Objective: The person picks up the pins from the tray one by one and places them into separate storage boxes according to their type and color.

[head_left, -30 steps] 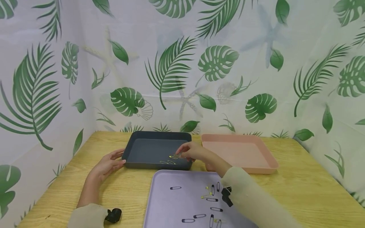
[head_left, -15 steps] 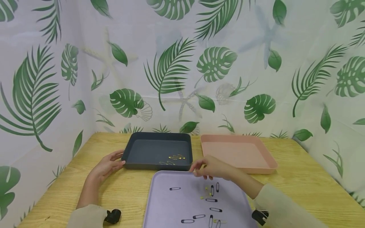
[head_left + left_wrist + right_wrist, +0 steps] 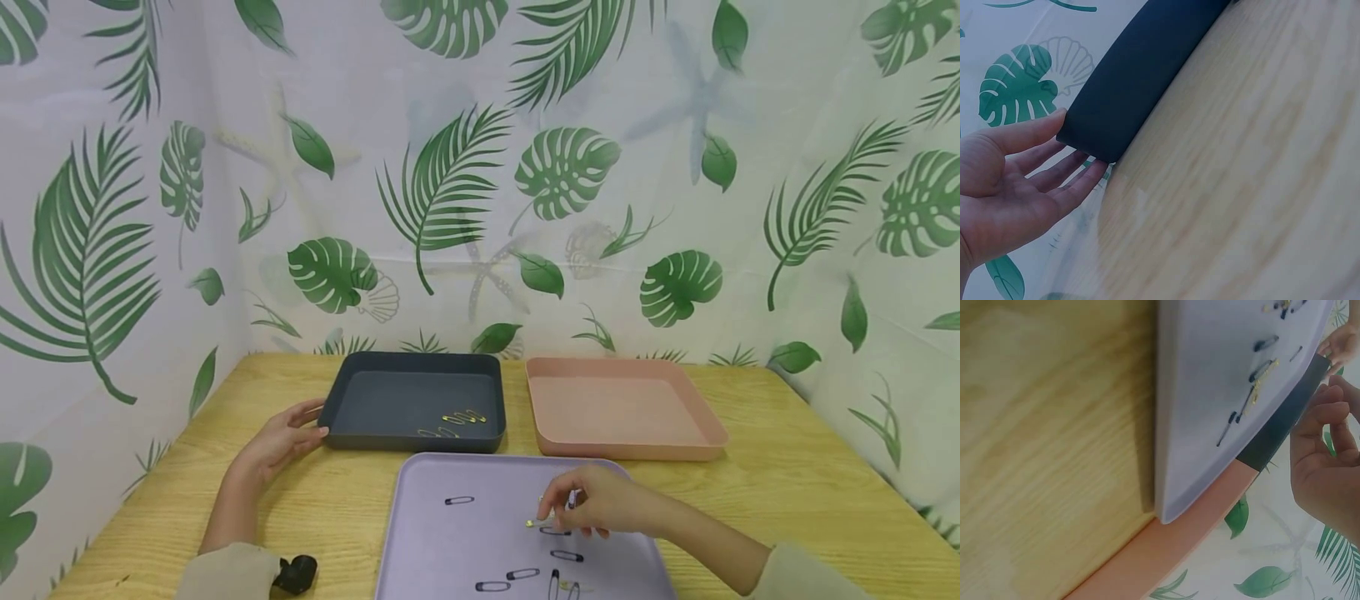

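Observation:
My left hand [image 3: 279,437] touches the left end of the dark blue tray [image 3: 412,442], its fingers extended along the wall in the left wrist view. Inside that tray lie several gold safety pins [image 3: 463,417] near the front right. Over the lavender tray [image 3: 435,550] my right hand [image 3: 600,502] reaches down with bent fingers, thumb and fingertips close to a gold safety pin [image 3: 530,524]. Nothing shows between those fingers in the right wrist view. Black safety pins [image 3: 567,556] lie scattered about the lavender tray; the right hand hides some of the pins.
A pink tray [image 3: 622,448] stands right of the dark blue one, behind the lavender tray. All three trays are on a wooden table [image 3: 337,517]. A leaf-patterned sheet [image 3: 450,208] hangs behind and at the sides.
My right hand let go of a gold safety pin in the dark blue tray, then moved right and nearer, over the pins on the lavender tray. My left hand stayed at the dark blue tray.

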`<action>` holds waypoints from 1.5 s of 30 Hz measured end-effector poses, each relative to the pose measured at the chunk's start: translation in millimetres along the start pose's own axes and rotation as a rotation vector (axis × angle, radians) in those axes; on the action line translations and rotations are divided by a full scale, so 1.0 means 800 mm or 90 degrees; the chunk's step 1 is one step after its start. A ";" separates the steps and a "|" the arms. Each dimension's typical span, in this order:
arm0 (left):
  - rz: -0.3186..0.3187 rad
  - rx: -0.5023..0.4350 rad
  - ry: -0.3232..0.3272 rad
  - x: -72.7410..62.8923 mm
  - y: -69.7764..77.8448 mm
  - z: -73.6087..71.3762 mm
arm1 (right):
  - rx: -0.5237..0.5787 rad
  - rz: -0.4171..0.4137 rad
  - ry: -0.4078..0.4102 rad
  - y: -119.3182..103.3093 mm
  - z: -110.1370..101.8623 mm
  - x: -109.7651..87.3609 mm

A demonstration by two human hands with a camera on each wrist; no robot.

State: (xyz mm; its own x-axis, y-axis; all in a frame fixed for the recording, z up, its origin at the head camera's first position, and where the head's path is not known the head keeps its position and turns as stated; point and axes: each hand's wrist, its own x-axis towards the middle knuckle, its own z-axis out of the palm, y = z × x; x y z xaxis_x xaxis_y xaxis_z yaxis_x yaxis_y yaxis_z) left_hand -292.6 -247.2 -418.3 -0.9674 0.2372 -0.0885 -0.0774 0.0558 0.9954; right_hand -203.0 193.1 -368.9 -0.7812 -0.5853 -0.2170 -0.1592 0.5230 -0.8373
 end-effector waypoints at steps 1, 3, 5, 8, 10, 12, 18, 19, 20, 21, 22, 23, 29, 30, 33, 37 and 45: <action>0.000 -0.001 0.001 0.000 0.000 0.000 | 0.000 -0.002 -0.001 0.003 0.001 -0.004; 0.000 -0.003 0.002 0.000 0.000 0.001 | 0.003 -0.011 -0.008 0.008 0.004 -0.010; -0.001 -0.002 0.003 0.000 0.000 0.001 | 0.007 -0.021 -0.014 0.013 0.006 -0.015; -0.003 0.001 0.005 -0.001 -0.001 0.000 | 0.015 -0.028 -0.016 0.020 0.009 -0.022; -0.004 0.004 0.007 -0.001 -0.001 0.000 | 0.015 -0.030 -0.013 0.024 0.011 -0.025; -0.005 0.006 0.008 -0.001 -0.001 0.000 | 0.004 -0.041 -0.009 0.028 0.014 -0.028; -0.007 0.013 0.011 -0.002 -0.001 0.000 | -0.042 -0.103 -0.006 0.037 0.022 -0.033; -0.007 0.013 0.011 -0.002 -0.001 0.000 | -0.043 -0.104 -0.005 0.038 0.023 -0.033; -0.007 0.013 0.011 -0.002 -0.001 0.000 | -0.046 -0.105 -0.004 0.039 0.024 -0.034; -0.007 0.012 0.012 -0.002 0.000 0.000 | -0.048 -0.107 -0.002 0.040 0.025 -0.034; -0.006 0.011 0.012 -0.002 0.000 0.000 | -0.050 -0.110 0.000 0.040 0.026 -0.035; -0.006 0.011 0.012 -0.002 0.000 0.000 | -0.051 -0.116 0.001 0.041 0.027 -0.035; -0.004 0.012 0.007 -0.002 0.001 0.001 | -0.025 -0.113 0.000 0.043 0.032 -0.041; -0.004 0.012 0.007 -0.002 0.001 0.002 | -0.019 -0.108 -0.001 0.042 0.033 -0.042; -0.006 0.010 0.007 -0.002 0.001 0.003 | -0.021 -0.098 -0.002 0.044 0.034 -0.045; -0.006 0.013 0.003 -0.002 0.000 0.002 | -0.033 -0.094 0.004 0.047 0.036 -0.046; -0.005 0.009 0.003 0.000 -0.003 -0.001 | -0.037 -0.096 0.017 0.049 0.038 -0.047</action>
State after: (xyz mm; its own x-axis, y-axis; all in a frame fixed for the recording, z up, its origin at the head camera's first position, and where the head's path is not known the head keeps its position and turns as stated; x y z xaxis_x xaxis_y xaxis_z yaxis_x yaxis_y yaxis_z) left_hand -292.9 -248.1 -420.8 -0.9679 0.2319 -0.0964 -0.0821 0.0709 0.9941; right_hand -162.0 216.9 -409.1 -0.7616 -0.6434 -0.0776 -0.3095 0.4663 -0.8287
